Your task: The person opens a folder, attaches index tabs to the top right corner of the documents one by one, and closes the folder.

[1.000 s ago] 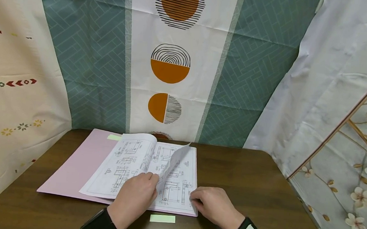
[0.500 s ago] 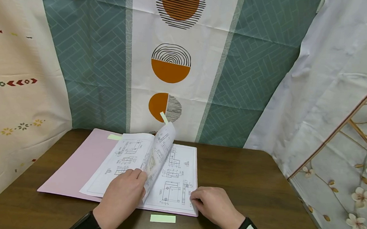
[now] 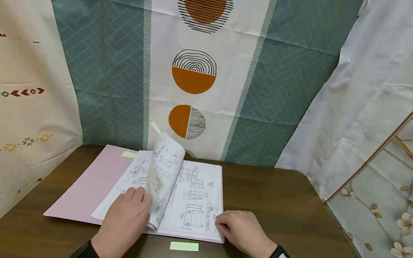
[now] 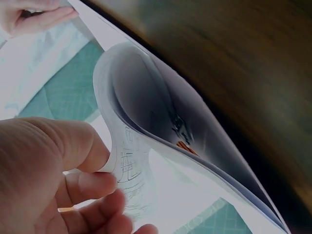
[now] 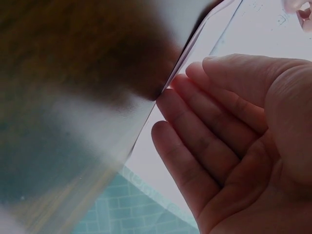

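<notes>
A pink folder (image 3: 79, 192) lies spread on the table, holding printed sheets of technical drawings. My left hand (image 3: 124, 219) pinches the lower edge of a page (image 3: 166, 158), thumb against fingers. That page (image 4: 129, 165) arches up in a curl over the left-hand sheets, as the left wrist view shows from below. A pale green sticky tab (image 3: 156, 128) sticks out from its top. At the lower right corner of the flat right-hand sheet (image 3: 198, 192) rests my right hand (image 3: 244, 231). In the right wrist view its loosely bent fingers (image 5: 195, 141) meet the folder's edge, gripping nothing.
Another green tab (image 3: 129, 154) sits near the top of the left cover. A green strip (image 3: 184, 246) lies on the brown table (image 3: 277, 198) just in front of the folder. Patterned cloth (image 3: 118, 59) hangs behind the table and along both sides.
My left hand has moved left, bringing the page over from the right side so that it now leans leftward with its tab showing. The right hand has stayed at the corner.
</notes>
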